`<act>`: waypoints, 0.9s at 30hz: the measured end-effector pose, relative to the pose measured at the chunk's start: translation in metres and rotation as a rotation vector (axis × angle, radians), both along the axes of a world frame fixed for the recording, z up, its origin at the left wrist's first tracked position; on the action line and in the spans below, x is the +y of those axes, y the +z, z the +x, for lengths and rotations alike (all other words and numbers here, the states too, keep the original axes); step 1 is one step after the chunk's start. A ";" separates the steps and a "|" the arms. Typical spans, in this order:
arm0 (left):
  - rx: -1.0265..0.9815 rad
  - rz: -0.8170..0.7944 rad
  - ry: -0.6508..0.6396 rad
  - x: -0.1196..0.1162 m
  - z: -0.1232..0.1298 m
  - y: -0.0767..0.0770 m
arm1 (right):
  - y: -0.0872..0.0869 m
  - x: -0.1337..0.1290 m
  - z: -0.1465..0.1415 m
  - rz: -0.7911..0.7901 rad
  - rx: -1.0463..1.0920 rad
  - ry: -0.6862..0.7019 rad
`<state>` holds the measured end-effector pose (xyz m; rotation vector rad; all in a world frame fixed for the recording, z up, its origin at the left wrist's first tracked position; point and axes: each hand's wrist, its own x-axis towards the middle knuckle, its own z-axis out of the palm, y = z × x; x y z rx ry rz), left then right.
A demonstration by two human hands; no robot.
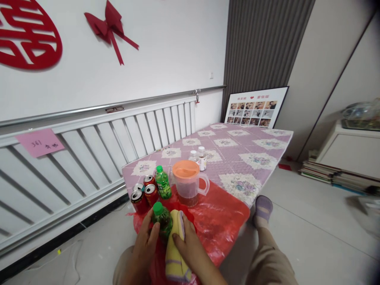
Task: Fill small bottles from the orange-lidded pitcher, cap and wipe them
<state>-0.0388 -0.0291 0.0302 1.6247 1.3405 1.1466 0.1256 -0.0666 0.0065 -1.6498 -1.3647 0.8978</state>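
My left hand (146, 239) is wrapped round the left side of a green-capped bottle (162, 221) near the table's front edge. My right hand (187, 238) grips a folded yellow cloth (175, 261) with a purple edge, close against the bottle's right side. A red plastic sheet (219, 221) lies under both. Just beyond stand a second green bottle (163, 185), several drink cans (151, 192) on the left, and a clear pitcher (187, 186) with an orange lid and some brownish liquid inside.
Two small white-capped bottles (202, 160) stand behind the pitcher on the flowered tablecloth (237, 150). A white radiator (97, 154) runs along the wall to the left. A photo board (255, 107) leans behind the table. My foot (263, 208) is at the right edge.
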 end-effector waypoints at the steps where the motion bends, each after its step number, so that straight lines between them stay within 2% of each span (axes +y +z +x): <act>1: 0.004 -0.011 -0.006 0.000 -0.002 0.002 | -0.001 0.000 0.000 0.001 0.001 0.006; 4: -0.005 -0.030 -0.013 0.000 -0.003 0.005 | 0.004 -0.003 -0.002 0.019 0.022 0.003; 7: -0.013 -0.026 -0.007 0.001 -0.001 0.004 | 0.016 -0.008 -0.007 0.078 0.060 -0.036; 11: 0.043 0.019 0.054 0.002 0.004 0.001 | 0.036 -0.013 -0.015 0.184 0.097 -0.054; 14: 0.079 0.058 0.084 0.002 0.006 0.001 | 0.042 -0.012 -0.017 0.212 0.084 -0.040; 18: 0.129 0.091 0.063 0.002 0.006 0.001 | 0.027 -0.005 -0.013 0.094 0.057 -0.039; 22: 0.121 0.041 0.033 0.006 -0.002 0.002 | 0.006 0.000 -0.008 -0.021 0.027 0.011; 27: -0.124 -0.070 -0.112 0.016 -0.016 0.008 | 0.002 0.000 -0.004 -0.025 0.042 0.018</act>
